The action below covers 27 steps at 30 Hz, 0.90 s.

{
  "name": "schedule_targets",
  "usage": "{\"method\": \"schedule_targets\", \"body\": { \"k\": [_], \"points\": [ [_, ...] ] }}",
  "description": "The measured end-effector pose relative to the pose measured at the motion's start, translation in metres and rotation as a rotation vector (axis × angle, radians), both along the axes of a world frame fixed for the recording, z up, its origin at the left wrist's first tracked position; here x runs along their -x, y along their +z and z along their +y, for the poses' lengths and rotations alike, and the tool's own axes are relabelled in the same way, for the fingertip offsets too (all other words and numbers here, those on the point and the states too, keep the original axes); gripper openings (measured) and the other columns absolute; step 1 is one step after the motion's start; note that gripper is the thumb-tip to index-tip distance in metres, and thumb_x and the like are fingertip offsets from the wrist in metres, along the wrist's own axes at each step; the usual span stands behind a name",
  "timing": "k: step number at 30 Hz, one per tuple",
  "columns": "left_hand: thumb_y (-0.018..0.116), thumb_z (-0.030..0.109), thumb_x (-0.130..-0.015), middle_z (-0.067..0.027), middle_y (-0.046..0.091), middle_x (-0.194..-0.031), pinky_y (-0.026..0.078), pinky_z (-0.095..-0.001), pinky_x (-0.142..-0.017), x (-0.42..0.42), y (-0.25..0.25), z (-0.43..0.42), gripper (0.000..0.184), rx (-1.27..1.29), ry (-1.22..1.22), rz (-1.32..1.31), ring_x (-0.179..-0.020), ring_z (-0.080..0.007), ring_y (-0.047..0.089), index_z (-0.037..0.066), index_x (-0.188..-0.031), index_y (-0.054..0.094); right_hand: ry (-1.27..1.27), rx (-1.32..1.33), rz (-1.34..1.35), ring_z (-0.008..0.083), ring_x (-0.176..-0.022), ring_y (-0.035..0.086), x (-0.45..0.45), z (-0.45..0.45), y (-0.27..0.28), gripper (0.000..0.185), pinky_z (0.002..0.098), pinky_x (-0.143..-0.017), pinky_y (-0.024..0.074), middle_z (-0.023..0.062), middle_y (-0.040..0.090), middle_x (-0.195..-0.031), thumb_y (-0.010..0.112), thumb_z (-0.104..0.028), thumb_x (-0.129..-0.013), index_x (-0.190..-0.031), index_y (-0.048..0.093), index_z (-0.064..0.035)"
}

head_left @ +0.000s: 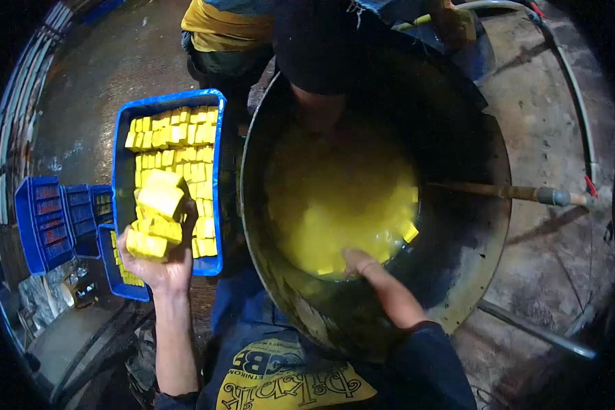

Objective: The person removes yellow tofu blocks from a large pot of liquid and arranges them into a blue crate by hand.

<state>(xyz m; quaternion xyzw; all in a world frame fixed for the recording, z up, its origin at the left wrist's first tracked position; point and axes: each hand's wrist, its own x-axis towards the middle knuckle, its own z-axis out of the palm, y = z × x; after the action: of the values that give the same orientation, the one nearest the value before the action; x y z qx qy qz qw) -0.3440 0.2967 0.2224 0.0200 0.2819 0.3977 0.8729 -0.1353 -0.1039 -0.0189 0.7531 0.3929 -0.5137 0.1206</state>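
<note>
My left hand [162,263] is wrapped around a small stack of yellow tofu blocks [160,198], raised over the near part of a blue crate [220,171]. Rows of similar yellow blocks fill that crate. To the right stands a wide, dark metal cauldron [461,301] of cloudy yellow liquid [335,212]. My right hand [360,262] reaches down at the liquid's near edge, its fingers partly hidden there, so I cannot see whether they grip anything. A yellow block [409,231] shows near the right side of the liquid, and others glimmer faintly below the surface.
Across the cauldron, another person's arm [319,106] reaches in. A wooden pole [506,193] juts over its right rim. More blue crates [44,222] stand at left, and one lower crate [126,290] holds yellow blocks. A hose [574,89] and a metal pipe [536,330] lie at right.
</note>
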Motion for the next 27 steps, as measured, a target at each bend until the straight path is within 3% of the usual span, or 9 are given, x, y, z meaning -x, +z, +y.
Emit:
{"method": "schedule_targets", "body": {
  "k": [5, 7, 12, 14, 17, 21, 23, 25, 27],
  "points": [
    [0.058, 0.037, -0.075, -0.0185, 0.054, -0.124, 0.041, -0.0483, -0.1, -0.012, 0.007, -0.035, 0.068, -0.088, -0.007, 0.077, -0.111, -0.0345, 0.054, -0.001, -0.13, 0.045, 0.097, 0.014, 0.012, 0.0377, -0.1, 0.06, 0.014, -0.049, -0.058, 0.036, 0.0436, -0.087, 0.0482, 0.0209, 0.063, -0.108, 0.067, -0.021, -0.069, -0.102, 0.066, -0.0062],
    [0.059, 0.036, -0.073, -0.0201, 0.05, -0.128, 0.039, -0.0514, -0.102, -0.019, 0.008, -0.045, 0.072, -0.093, 0.016, 0.021, -0.115, -0.0375, 0.05, 0.0, -0.132, 0.041, 0.049, -0.345, 0.099, 0.0358, -0.099, 0.061, -0.01, -0.043, -0.039, 0.035, 0.0423, -0.088, 0.0482, 0.0211, 0.063, -0.107, 0.062, -0.023, -0.072, -0.102, 0.066, -0.0073],
    [0.063, 0.039, -0.072, -0.0115, 0.049, -0.131, 0.039, -0.0584, -0.095, -0.031, 0.011, -0.055, 0.069, 0.012, 0.129, 0.04, -0.118, -0.0331, 0.046, 0.012, -0.132, 0.044, -0.375, -0.41, 0.168, 0.032, -0.096, 0.062, -0.055, 0.048, -0.008, 0.038, 0.0395, -0.087, 0.0486, 0.0209, 0.066, -0.099, 0.064, -0.037, -0.075, -0.101, 0.068, -0.0093],
    [0.061, 0.041, -0.073, -0.0075, 0.055, -0.126, 0.04, -0.0534, -0.094, -0.029, 0.009, -0.061, 0.062, -0.018, 0.116, 0.114, -0.114, -0.0288, 0.052, 0.014, -0.127, 0.05, -0.324, -0.24, -0.181, 0.0307, -0.09, 0.064, -0.042, 0.102, 0.009, 0.038, 0.0394, -0.082, 0.0508, 0.0182, 0.067, -0.094, 0.069, -0.037, -0.074, -0.095, 0.068, -0.006],
    [0.058, 0.041, -0.074, -0.0042, 0.059, -0.121, 0.043, -0.0481, -0.093, -0.03, 0.015, -0.068, 0.056, -0.038, 0.109, 0.154, -0.11, -0.0252, 0.056, 0.015, -0.123, 0.054, -0.556, -0.303, -0.229, 0.0315, -0.083, 0.066, -0.012, 0.149, 0.001, 0.034, 0.0405, -0.076, 0.0525, 0.0175, 0.068, -0.091, 0.071, -0.032, -0.073, -0.09, 0.067, -0.0026],
    [0.057, 0.039, -0.074, -0.0063, 0.057, -0.123, 0.043, -0.0487, -0.096, -0.024, 0.017, -0.071, 0.059, -0.052, 0.146, 0.114, -0.113, -0.0275, 0.054, 0.013, -0.127, 0.051, -0.615, -0.19, -0.306, 0.0337, -0.088, 0.065, 0.01, 0.149, -0.062, 0.029, 0.0442, -0.078, 0.0512, 0.0177, 0.068, -0.092, 0.071, -0.028, -0.072, -0.09, 0.067, -0.0055],
    [0.057, 0.039, -0.075, -0.0073, 0.056, -0.124, 0.042, -0.0491, -0.097, -0.018, 0.015, -0.072, 0.061, -0.053, 0.143, 0.083, -0.114, -0.0283, 0.054, 0.012, -0.128, 0.049, -0.647, -0.347, -0.538, 0.031, -0.082, 0.066, 0.003, 0.12, -0.11, 0.03, 0.0423, -0.076, 0.0519, 0.0163, 0.069, -0.086, 0.073, -0.03, -0.069, -0.086, 0.067, -0.0064],
    [0.057, 0.038, -0.075, -0.0091, 0.055, -0.125, 0.042, -0.0495, -0.097, -0.013, 0.013, -0.072, 0.062, -0.032, 0.153, 0.067, -0.113, -0.0292, 0.054, 0.011, -0.13, 0.048, -0.546, -0.648, 0.179, 0.0275, -0.083, 0.064, -0.049, 0.085, -0.12, 0.032, 0.0394, -0.077, 0.0513, 0.0149, 0.068, -0.094, 0.071, -0.032, -0.074, -0.092, 0.066, -0.006],
    [0.058, 0.037, -0.074, -0.01, 0.056, -0.125, 0.042, -0.0495, -0.098, -0.009, 0.006, -0.072, 0.061, -0.018, 0.159, 0.017, -0.113, -0.0292, 0.054, 0.01, -0.129, 0.048, -0.424, -0.313, 0.234, 0.0268, -0.085, 0.063, -0.071, 0.077, -0.087, 0.035, 0.0381, -0.08, 0.0503, 0.0105, 0.066, -0.106, 0.066, -0.028, -0.081, -0.107, 0.063, -0.0047]
  ]
}}
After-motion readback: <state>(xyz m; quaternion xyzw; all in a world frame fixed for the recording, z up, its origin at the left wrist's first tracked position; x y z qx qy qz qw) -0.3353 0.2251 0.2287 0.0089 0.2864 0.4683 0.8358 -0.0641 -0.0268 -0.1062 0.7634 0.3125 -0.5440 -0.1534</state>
